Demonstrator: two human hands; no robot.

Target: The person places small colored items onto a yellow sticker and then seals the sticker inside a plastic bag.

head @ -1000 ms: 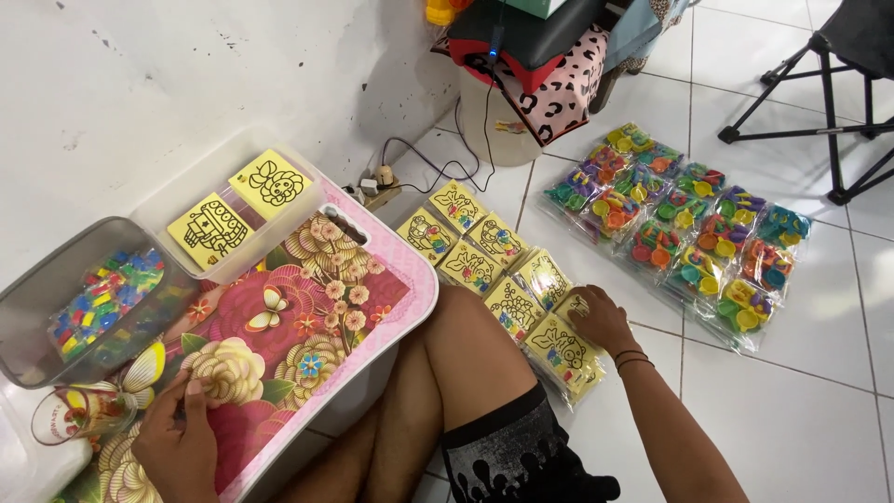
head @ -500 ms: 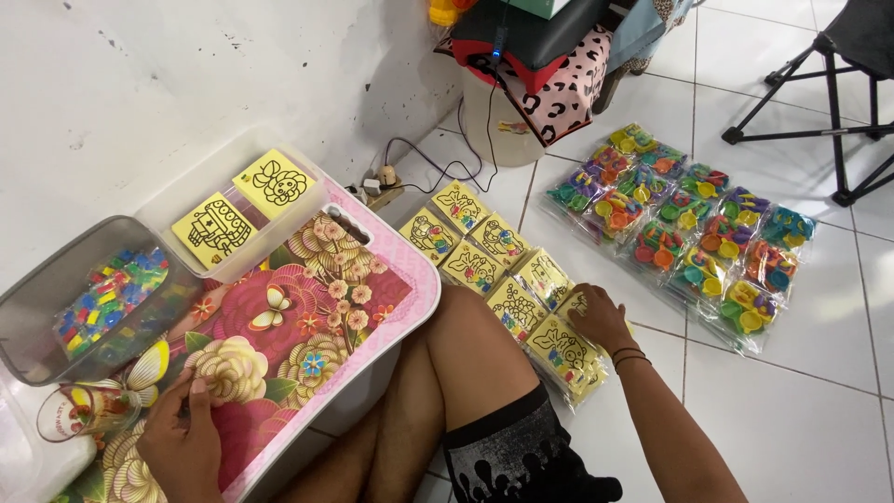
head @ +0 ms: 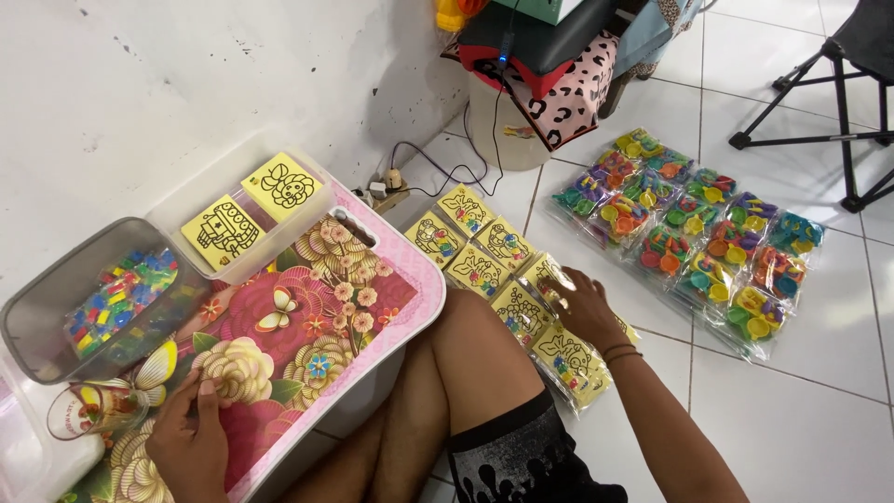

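My right hand [head: 585,307] rests palm down on a row of yellow picture cards in clear bags [head: 484,265] laid on the white tile floor beside my knee. Whether its fingers pinch a bag is hidden. My left hand [head: 191,438] lies flat on a pink flowered lid [head: 307,317] that covers a tub at my left, fingers spread, holding nothing. A clear glass cup [head: 88,410] with coloured bits stands just left of that hand.
A grey bin of small coloured pieces [head: 102,298] and a clear box with two yellow drawing cards [head: 251,205] sit against the wall. Bags of bright plastic toys [head: 689,237] lie to the right. A black folding stand [head: 838,102], a white bucket [head: 503,130] and cables are behind.
My right hand has slid slightly along the yellow card bags. The left hand stays on the flowered lid.
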